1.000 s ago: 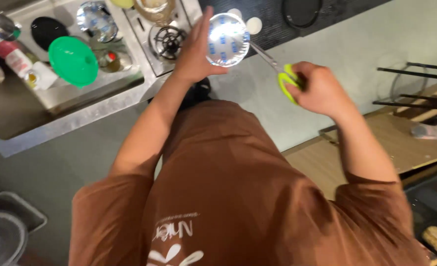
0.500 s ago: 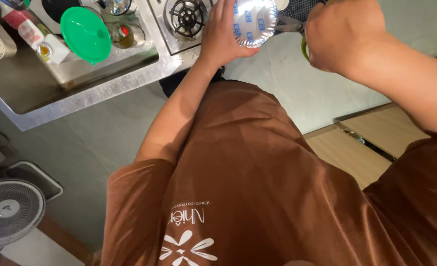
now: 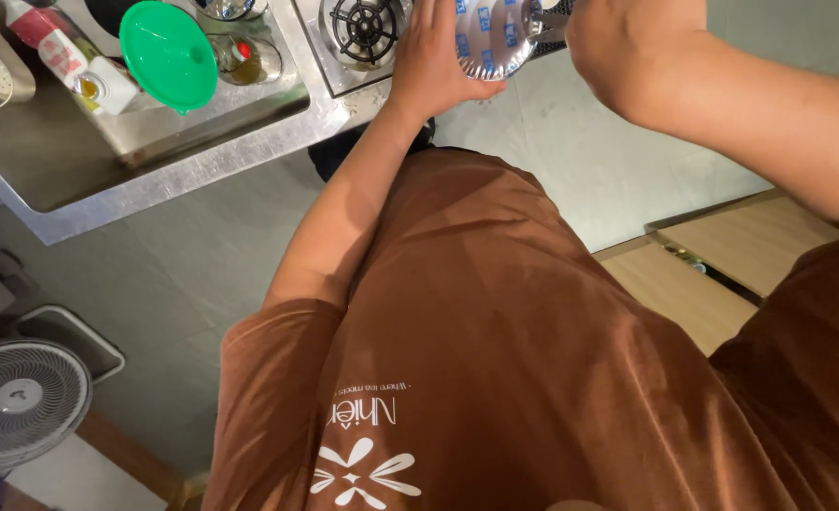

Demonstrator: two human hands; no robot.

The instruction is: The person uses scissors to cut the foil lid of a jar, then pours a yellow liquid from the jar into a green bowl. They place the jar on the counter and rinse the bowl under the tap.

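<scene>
A fan [image 3: 22,402] sits on the floor, lower left. Above, a steel counter [image 3: 155,180] carries bottles [image 3: 69,61], a green funnel [image 3: 169,52] and a burner [image 3: 363,26]. The left hand [image 3: 434,57] cups a foil dish [image 3: 495,38] just right of the burner. The right hand [image 3: 632,47] is clenched on something hidden. Judging by this, the dish is being handled; next needs steadiness.

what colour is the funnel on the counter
Bright green; the funnel shows clearly in the head view, resting on the steel counter.
</scene>
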